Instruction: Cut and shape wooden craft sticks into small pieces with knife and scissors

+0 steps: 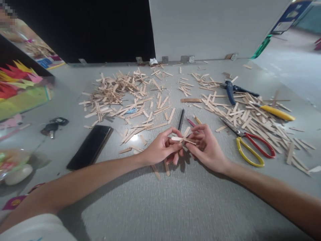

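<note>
Just above the grey table, my left hand (167, 144) pinches small crossed wooden sticks (177, 138) between thumb and fingers. Opposite it, my right hand (205, 146) closes its thumb and fingertips on the other end of the same sticks. They look like cut craft sticks joined in a cross; how they are joined is too small to see. Beyond the hands lie a black pen (181, 118) and a pink pencil-like tool (191, 122). A couple of loose sticks (156, 172) rest on the table below my left wrist.
Heaps of craft sticks (115, 87) spread left and right. Scissors (247, 142), a yellow-handled cutter (277, 112) and blue-handled pliers (230, 92) lie right. A phone (90, 147) and keys (51, 129) lie left. A black and white panel (200, 30) stands behind; another person is far left.
</note>
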A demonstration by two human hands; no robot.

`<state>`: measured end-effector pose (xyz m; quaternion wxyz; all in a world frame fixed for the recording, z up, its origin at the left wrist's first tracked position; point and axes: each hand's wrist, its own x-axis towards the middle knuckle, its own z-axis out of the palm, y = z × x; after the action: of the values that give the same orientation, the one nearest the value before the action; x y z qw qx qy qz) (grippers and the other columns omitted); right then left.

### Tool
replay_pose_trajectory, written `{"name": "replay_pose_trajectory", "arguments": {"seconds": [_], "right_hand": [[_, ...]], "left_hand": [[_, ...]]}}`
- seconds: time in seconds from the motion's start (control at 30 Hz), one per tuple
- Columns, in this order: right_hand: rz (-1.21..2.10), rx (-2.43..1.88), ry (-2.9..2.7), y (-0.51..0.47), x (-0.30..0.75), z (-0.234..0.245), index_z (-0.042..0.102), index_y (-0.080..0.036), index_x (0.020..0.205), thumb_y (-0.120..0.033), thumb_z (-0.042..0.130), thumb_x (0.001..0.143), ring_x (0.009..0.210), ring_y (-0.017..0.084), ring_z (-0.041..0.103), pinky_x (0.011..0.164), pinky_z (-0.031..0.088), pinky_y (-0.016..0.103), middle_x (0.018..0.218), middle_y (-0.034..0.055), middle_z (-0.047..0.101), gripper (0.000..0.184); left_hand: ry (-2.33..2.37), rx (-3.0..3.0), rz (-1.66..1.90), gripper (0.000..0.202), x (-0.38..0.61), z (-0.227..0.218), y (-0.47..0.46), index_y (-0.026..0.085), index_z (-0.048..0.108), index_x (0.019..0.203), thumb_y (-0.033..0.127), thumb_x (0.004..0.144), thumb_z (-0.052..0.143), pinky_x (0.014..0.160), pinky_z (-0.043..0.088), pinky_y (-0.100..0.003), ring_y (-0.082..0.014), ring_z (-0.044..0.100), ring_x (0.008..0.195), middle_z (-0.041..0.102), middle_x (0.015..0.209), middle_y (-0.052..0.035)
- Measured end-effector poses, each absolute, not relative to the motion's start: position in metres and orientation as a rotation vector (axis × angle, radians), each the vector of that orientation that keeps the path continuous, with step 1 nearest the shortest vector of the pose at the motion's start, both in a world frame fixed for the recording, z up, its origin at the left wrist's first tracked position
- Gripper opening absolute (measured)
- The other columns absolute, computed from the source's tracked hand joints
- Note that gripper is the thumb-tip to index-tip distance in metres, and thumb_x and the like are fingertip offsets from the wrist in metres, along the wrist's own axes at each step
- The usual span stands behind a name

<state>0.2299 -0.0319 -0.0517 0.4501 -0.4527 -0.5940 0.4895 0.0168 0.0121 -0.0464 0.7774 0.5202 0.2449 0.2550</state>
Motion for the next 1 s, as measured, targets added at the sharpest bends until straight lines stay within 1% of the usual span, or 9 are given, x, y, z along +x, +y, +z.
{"name": "replay_pose_trajectory", "arguments": {"seconds": [0.07,0.13,0.27,0.43,0.57,0.67,0.77,0.87,1.0], "right_hand": [[1.104,-1.133,-1.51,-0.033,0.23,-0.052,0.055,-0.027,0.109,-0.038,0.082,0.094,0.07,0.017,0.07,0.058,0.057,0.028,0.086,0.0004,0.07,0.033],[1.048,-1.171,-1.541,-0.033,0.231,-0.051,0.06,-0.026,0.099,-0.041,0.077,0.099,0.069,0.018,0.07,0.06,0.058,0.03,0.079,0.0006,0.069,0.022],[1.056,-1.228,-1.499,-0.034,0.23,-0.052,0.063,-0.025,0.09,-0.053,0.073,0.103,0.055,0.017,0.065,0.053,0.057,0.032,0.07,0.0012,0.069,0.032],[0.968,-1.167,-1.596,-0.035,0.23,-0.053,0.069,-0.023,0.092,-0.053,0.071,0.104,0.069,0.02,0.073,0.062,0.063,0.033,0.086,0.008,0.079,0.033],[0.868,-1.091,-1.716,-0.036,0.231,-0.051,0.07,-0.024,0.089,-0.043,0.067,0.109,0.079,0.022,0.078,0.073,0.065,0.036,0.09,0.0087,0.083,0.027],[0.856,-1.074,-1.764,-0.037,0.231,-0.049,0.071,-0.026,0.088,-0.042,0.065,0.109,0.087,0.025,0.081,0.079,0.067,0.039,0.092,0.0092,0.084,0.027],[0.928,-1.095,-1.712,-0.035,0.231,-0.05,0.071,-0.025,0.091,-0.051,0.068,0.107,0.087,0.026,0.081,0.077,0.068,0.039,0.095,0.0109,0.084,0.031],[1.146,-1.089,-1.545,-0.031,0.232,-0.051,0.069,-0.023,0.092,-0.061,0.076,0.1,0.075,0.022,0.078,0.068,0.067,0.036,0.086,0.0082,0.081,0.039],[1.404,-1.038,-1.389,-0.024,0.235,-0.052,0.064,-0.022,0.085,-0.061,0.086,0.092,0.062,0.016,0.071,0.059,0.063,0.03,0.074,0.0031,0.076,0.045]], "left_hand": [[0.537,1.122,0.545,0.043,0.017,-0.046,0.012,0.023,0.051,0.111,0.049,0.099,0.082,0.04,0.047,-0.016,-0.0112,0.067,0.047,0.075,0.074,0.0032],[0.538,1.109,0.543,0.045,0.018,-0.046,0.012,0.022,0.052,0.114,0.049,0.098,0.083,0.04,0.049,-0.017,-0.0113,0.067,0.047,0.076,0.075,0.0028],[0.509,1.008,0.58,0.052,0.021,-0.051,0.013,0.022,0.051,0.115,0.049,0.093,0.089,0.044,0.055,-0.017,-0.0116,0.07,0.051,0.077,0.074,0.0037],[0.491,0.963,0.617,0.053,0.023,-0.055,0.014,0.022,0.054,0.113,0.049,0.09,0.093,0.049,0.062,-0.02,-0.0138,0.074,0.055,0.076,0.073,0.0042],[0.49,0.986,0.616,0.051,0.023,-0.053,0.012,0.02,0.057,0.112,0.051,0.09,0.092,0.051,0.063,-0.022,-0.0144,0.076,0.057,0.076,0.074,0.0037],[0.492,1.008,0.603,0.051,0.023,-0.051,0.012,0.021,0.057,0.111,0.052,0.09,0.092,0.051,0.064,-0.023,-0.0156,0.076,0.057,0.075,0.073,0.0038],[0.484,1.015,0.585,0.051,0.023,-0.051,0.013,0.021,0.057,0.11,0.053,0.09,0.091,0.051,0.063,-0.023,-0.0158,0.076,0.056,0.074,0.073,0.0035],[0.447,1.004,0.589,0.047,0.022,-0.054,0.014,0.021,0.056,0.112,0.048,0.094,0.089,0.05,0.062,-0.021,-0.0147,0.075,0.055,0.076,0.074,0.0026],[0.408,0.992,0.58,0.046,0.02,-0.057,0.014,0.022,0.053,0.121,0.042,0.098,0.087,0.051,0.061,-0.021,-0.0133,0.074,0.055,0.078,0.078,0.0017]]}}
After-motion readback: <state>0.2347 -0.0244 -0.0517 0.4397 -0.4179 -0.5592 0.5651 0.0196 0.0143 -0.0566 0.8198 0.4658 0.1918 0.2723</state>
